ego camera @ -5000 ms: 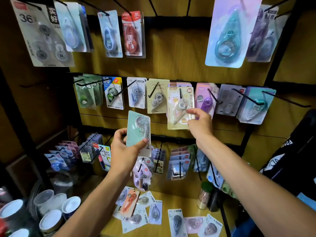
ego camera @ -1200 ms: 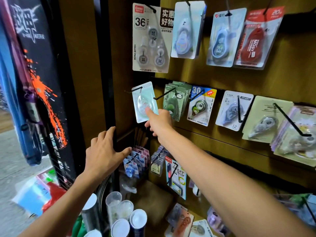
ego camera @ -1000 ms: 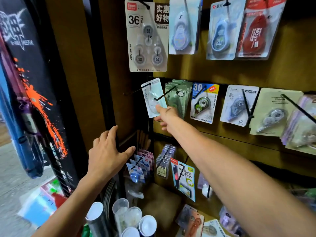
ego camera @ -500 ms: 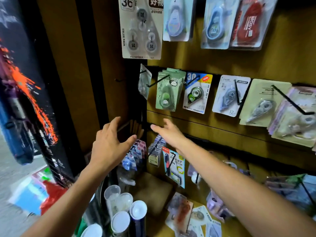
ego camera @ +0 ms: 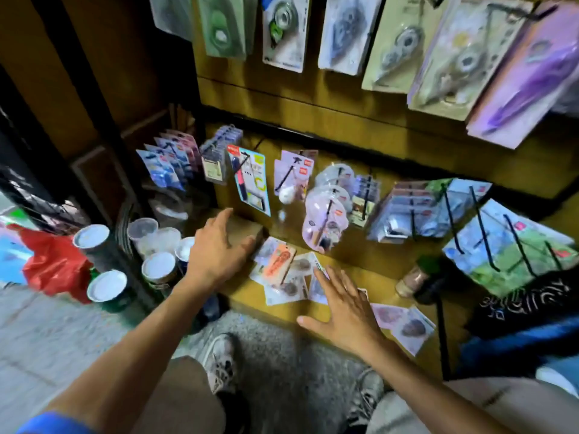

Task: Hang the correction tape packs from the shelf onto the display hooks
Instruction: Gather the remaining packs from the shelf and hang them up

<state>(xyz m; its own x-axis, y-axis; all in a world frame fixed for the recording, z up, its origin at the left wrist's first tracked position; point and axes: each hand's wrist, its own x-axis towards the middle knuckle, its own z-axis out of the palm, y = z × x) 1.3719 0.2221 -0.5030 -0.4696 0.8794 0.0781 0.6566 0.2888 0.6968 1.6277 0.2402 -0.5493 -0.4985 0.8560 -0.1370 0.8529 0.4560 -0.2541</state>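
Observation:
Several loose correction tape packs lie in a pile on the wooden shelf, among them one with an orange dispenser. Two more packs lie further right near the shelf's front edge. My right hand hovers flat over the pile with fingers spread, holding nothing. My left hand is spread open over a brown box at the shelf's left end. Hung packs fill the hooks across the top row.
Lower hooks carry more packs and a pen card. Round canisters and a red bag stand at the left. A small bottle sits on the shelf at the right, beside long bare hooks. My shoes are below.
The view has tilted down from the upper hooks to the shelf. My right hand left the hung pack at the far left hook and dropped over the loose pile; my left hand came down too.

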